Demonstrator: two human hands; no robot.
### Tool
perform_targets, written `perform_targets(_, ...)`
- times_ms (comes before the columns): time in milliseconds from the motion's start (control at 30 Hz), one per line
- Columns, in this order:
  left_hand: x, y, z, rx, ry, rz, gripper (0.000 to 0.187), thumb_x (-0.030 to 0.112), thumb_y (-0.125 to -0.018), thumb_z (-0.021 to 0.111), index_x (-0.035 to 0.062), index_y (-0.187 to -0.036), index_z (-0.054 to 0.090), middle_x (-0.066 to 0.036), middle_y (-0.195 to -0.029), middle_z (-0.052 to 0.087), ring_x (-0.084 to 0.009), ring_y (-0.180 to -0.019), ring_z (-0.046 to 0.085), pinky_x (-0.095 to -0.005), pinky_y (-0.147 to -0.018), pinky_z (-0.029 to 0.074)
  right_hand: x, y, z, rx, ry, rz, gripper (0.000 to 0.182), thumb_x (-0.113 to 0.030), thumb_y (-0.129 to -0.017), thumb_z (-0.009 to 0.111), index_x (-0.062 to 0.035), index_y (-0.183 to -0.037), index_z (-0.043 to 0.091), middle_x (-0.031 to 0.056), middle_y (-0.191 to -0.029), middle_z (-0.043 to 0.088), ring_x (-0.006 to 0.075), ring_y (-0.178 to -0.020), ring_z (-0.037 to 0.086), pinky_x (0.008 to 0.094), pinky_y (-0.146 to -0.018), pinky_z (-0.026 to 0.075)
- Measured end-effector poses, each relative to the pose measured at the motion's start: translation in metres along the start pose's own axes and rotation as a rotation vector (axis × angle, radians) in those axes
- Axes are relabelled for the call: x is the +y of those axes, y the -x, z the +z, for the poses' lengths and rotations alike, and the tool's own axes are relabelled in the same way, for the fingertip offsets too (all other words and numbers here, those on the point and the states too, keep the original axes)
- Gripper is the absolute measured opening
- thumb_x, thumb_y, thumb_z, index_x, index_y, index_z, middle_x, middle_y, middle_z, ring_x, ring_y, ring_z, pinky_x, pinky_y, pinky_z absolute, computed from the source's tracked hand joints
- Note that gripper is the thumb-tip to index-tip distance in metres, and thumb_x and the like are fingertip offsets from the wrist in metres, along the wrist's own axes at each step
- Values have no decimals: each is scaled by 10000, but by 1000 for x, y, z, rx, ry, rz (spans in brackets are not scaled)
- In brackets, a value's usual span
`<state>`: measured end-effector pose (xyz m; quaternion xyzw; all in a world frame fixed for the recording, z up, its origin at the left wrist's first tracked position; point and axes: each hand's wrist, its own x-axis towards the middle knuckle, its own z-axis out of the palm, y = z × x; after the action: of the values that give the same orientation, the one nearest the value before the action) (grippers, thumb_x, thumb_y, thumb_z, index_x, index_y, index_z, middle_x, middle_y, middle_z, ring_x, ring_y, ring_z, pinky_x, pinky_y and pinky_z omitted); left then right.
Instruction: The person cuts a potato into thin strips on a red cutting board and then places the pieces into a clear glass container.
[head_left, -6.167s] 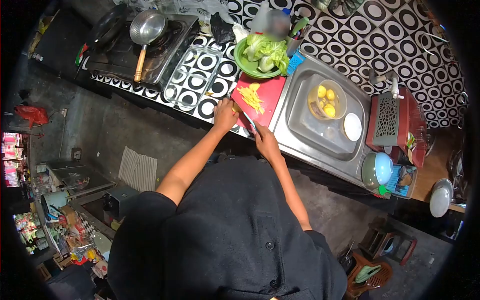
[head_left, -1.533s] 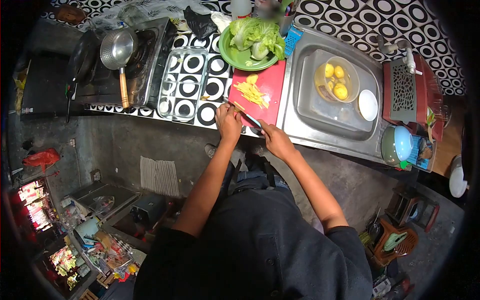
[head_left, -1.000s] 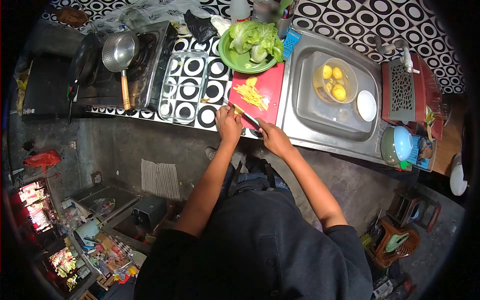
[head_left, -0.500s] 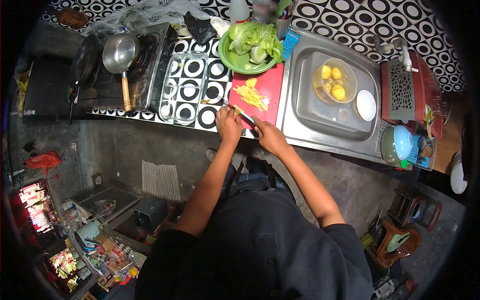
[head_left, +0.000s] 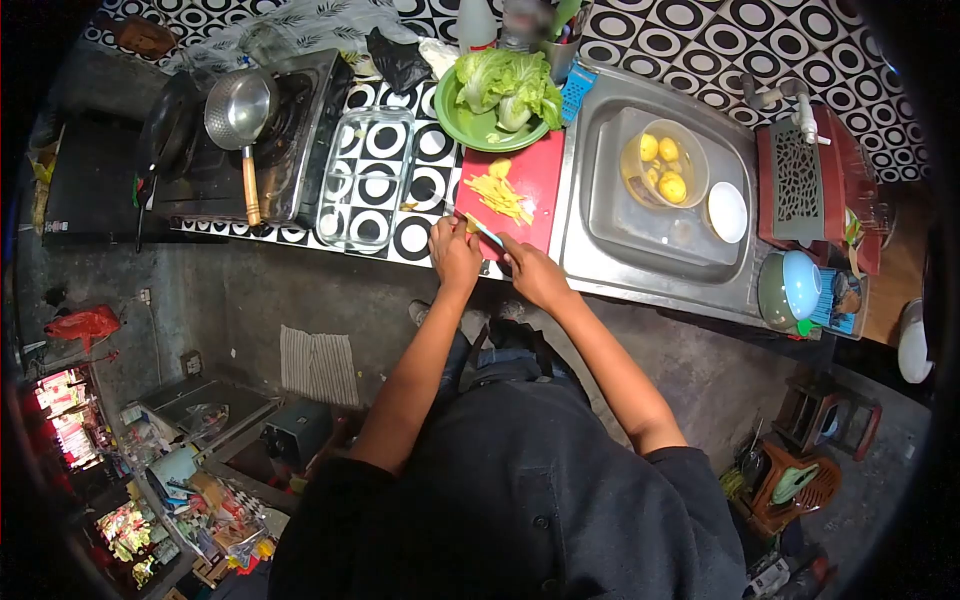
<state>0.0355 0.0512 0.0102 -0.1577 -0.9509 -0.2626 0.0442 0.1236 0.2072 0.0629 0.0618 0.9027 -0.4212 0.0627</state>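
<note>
My right hand [head_left: 536, 273] is closed around the light-blue handle of a knife [head_left: 489, 235], whose blade points up and left. My left hand [head_left: 456, 256] has its fingers bent over a small yellow potato piece [head_left: 471, 227] at the near left edge of the red cutting board [head_left: 542, 190]. The blade lies close to those fingertips; exact contact is too small to make out. Just beyond sit a pile of cut potato strips [head_left: 499, 197] and a rounded potato chunk [head_left: 500, 168].
A green bowl [head_left: 452, 128] of leafy greens stands behind the board. Left are a glass dish [head_left: 365, 180] and a stove with a steel pan [head_left: 240, 108]. In the sink [head_left: 600, 250], right, are a tub [head_left: 632, 180] of potatoes and a white bowl [head_left: 727, 212].
The whole view has shifted slightly. Both hands stay at the board's near edge, with the knife and potato piece in almost the same place.
</note>
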Motion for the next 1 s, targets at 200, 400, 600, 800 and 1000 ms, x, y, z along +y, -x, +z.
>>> perform_targets(200, 2, 0, -2, 2, 10, -8, 352, 132, -818, 803, 3, -1138, 732, -104, -1167, 587, -309, -1164, 545, -438, -1009, 430, 2, 6, -4, -5, -18, 11, 443, -150, -1023, 560, -100, -1459, 501, 268, -977, 680, 464, -938, 675, 548, -809, 525)
perform_targets(400, -2, 0, 0, 4, 0, 9, 398, 129, -819, 800, 6, -1191, 727, -101, -1165, 589, -306, -1158, 550, -440, -1001, 434, 11, -6, 10, 50, -27, -39, 440, -148, -1029, 546, -103, -1465, 506, 264, -1018, 687, 463, -964, 671, 537, -829, 529)
perform_targets(600, 2, 0, -3, 39, 9, 24, 371, 103, -802, 814, -5, -1147, 732, -119, -1153, 592, -325, -1132, 555, -456, -971, 456, 12, 0, 8, 2, -25, 14, 446, -147, -1031, 543, -106, -1473, 500, 260, -1039, 687, 450, -992, 674, 533, -848, 531)
perform_targets(800, 3, 0, -2, 12, 1, 0, 405, 143, -834, 795, 5, -1207, 722, -104, -1152, 585, -306, -1159, 548, -439, -998, 433, 12, -6, 11, 35, -60, 10, 439, -147, -1033, 542, -107, -1468, 503, 257, -1053, 689, 450, -999, 673, 530, -858, 530)
perform_targets(1000, 1, 1, -2, -3, -6, 5, 405, 144, -841, 787, 1, -1214, 719, -106, -1156, 584, -304, -1160, 546, -436, -1002, 432, 12, -4, 11, 24, -51, 10, 437, -153, -1033, 549, -102, -1465, 507, 258, -1054, 690, 453, -1006, 673, 532, -864, 527)
